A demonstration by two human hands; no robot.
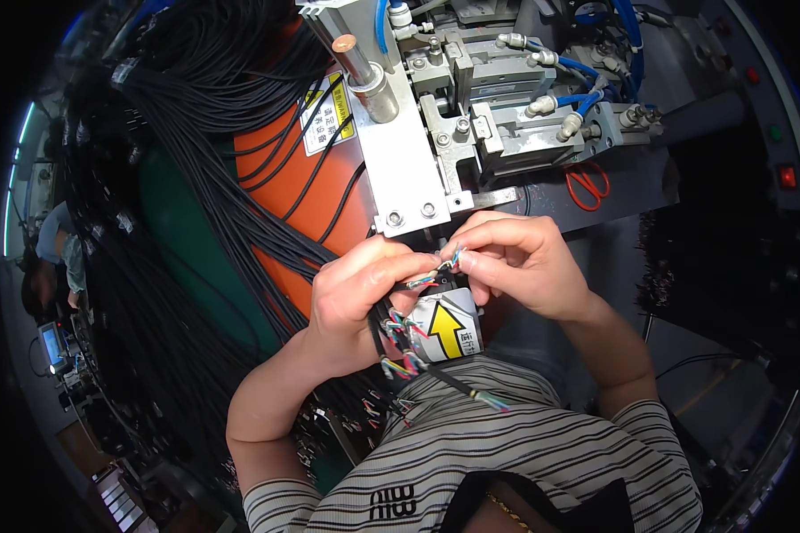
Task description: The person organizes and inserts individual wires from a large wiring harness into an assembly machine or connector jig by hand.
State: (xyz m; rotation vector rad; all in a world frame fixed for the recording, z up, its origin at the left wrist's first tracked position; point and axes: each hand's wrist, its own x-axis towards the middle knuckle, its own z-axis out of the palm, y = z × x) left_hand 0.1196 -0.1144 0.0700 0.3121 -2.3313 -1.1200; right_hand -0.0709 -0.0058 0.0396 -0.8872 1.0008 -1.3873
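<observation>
My left hand (351,289) is closed round a few black cables whose stripped ends show thin coloured wires (424,282). The thumb and forefinger of my right hand (535,265) pinch the fine coloured wires (454,258) of one cable end, right beside my left fingertips. Below my left hand hang more cable ends with fanned-out wires (406,364). One loose cable end (489,401) lies against my striped shirt. Both hands are just in front of the metal machine plate (404,173), over a white label with a yellow arrow (446,329).
A large bundle of black cables (182,124) runs down the left side over an orange panel (302,191). Pneumatic cylinders (524,133) with blue hoses stand behind my hands. Red-handled scissors (588,185) lie right of the machine. Another person's arm (58,235) shows at far left.
</observation>
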